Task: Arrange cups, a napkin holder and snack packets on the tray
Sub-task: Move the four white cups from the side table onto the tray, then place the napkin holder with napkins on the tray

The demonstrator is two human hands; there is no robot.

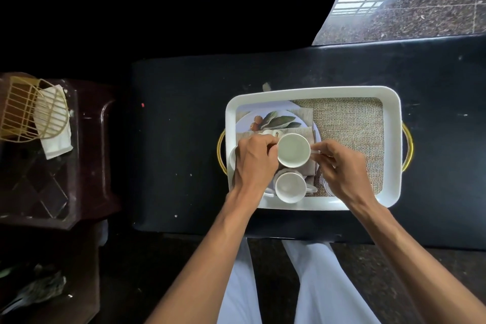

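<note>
**Head camera: one cup gripped by both hands over the tray**

Head view, looking straight down: a white tray [315,92] with gold handles is seen on the black table [184,139], and all the action is at its left end. The upper cup [293,150] is gripped from both sides. The left hand [256,163] is curled against its left wall, fingers pressed together. The cup's small handle is pinched by the right hand [342,166] between thumb and forefinger. Whether the cup is lifted or resting cannot be told. Just below it, nearer the person, the lower cup [290,187] is set upright on the tray. A third cup [232,158] is glimpsed by the tray's left wall, mostly hidden by the left hand. Well apart, the gold wire napkin holder [31,110] is seen on a dark side table [92,139], a white napkin [56,137] tucked in it.
</note>
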